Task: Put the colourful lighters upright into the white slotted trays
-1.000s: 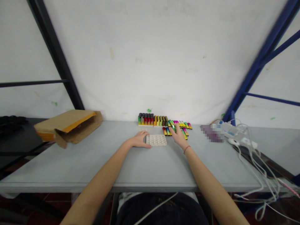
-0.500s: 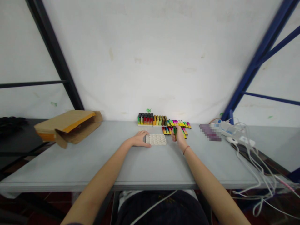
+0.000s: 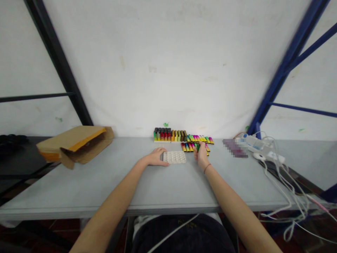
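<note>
On the desk (image 3: 173, 188), a white tray (image 3: 174, 157), seemingly unfilled, is gripped at its 9 o'clock end by the fingers of the left hand (image 3: 157, 157). At 3 o'clock, a green tube (image 3: 198, 147) is clamped in the right hand (image 3: 202, 155). Beyond, loose tubes (image 3: 187, 147) are left unracked at 2 o'clock; upright tubes (image 3: 162, 135) are already racked towards 11.

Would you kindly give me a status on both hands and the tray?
Left hand holding tray by left end. Right hand holding green piece. Other pieces lying beyond right hand.
</note>
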A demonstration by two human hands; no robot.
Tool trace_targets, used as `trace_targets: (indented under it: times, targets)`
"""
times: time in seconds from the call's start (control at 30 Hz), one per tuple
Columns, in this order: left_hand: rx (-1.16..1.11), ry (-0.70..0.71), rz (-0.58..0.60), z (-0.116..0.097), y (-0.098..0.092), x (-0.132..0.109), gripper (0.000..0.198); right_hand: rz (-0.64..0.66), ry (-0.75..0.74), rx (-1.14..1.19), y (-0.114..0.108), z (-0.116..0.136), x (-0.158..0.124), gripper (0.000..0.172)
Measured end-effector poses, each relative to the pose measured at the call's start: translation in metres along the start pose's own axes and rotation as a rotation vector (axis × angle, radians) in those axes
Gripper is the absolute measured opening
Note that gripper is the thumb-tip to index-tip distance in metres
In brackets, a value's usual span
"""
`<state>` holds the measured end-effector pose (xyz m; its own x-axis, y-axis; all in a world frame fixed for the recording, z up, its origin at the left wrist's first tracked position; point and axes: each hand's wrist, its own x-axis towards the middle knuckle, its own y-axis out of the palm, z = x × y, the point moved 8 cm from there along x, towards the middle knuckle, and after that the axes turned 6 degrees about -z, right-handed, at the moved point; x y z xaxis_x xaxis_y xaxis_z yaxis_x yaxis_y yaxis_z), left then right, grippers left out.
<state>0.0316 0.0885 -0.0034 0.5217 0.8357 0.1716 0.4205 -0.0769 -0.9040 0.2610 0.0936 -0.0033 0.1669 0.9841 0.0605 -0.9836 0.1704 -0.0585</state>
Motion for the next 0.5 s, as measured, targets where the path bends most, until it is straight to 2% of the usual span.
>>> trace_targets:
  times: [0.1,0.27,0.5]
  targets:
    - [0.001,-0.001,0.025,0.001,0.000,-0.001,0.079,-0.095,0.107,0.131,-0.008,-0.001,-0.003,0.057]
    - [0.032,-0.049,0.080,0.007,-0.001,-0.003,0.095,-0.077,0.176,0.205,-0.004,0.002,-0.009,0.052]
    - [-0.003,-0.054,0.086,0.008,-0.002,-0.005,0.089,-0.047,0.224,0.188,0.004,0.000,-0.014,0.049]
